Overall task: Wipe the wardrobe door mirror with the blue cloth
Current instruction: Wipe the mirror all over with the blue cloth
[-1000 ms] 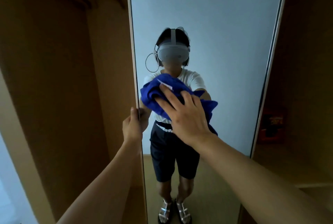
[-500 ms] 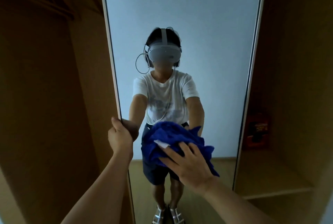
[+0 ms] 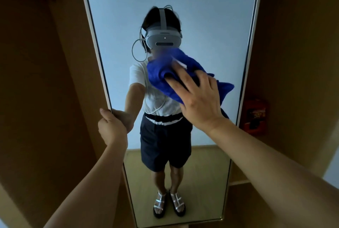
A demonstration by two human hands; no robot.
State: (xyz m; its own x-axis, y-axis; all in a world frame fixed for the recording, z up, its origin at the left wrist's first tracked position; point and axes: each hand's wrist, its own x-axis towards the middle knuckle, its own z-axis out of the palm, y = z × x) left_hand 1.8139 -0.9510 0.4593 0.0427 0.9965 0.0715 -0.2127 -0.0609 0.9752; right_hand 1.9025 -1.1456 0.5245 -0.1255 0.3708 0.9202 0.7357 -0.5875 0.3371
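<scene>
The right hand (image 3: 200, 99), fingers spread flat, presses the blue cloth (image 3: 165, 75) on the mirror (image 3: 211, 16), now higher than half a second ago. The left hand (image 3: 111, 126) still grips the door's left edge.

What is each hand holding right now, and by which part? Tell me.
The left hand grips the mirror door by its left edge. The right hand presses the blue cloth flat against the glass with spread fingers, over the cloth's middle.

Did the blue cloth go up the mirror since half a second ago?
Yes. The blue cloth was lower than the left hand gripping the mirror edge; now it is higher.
</scene>
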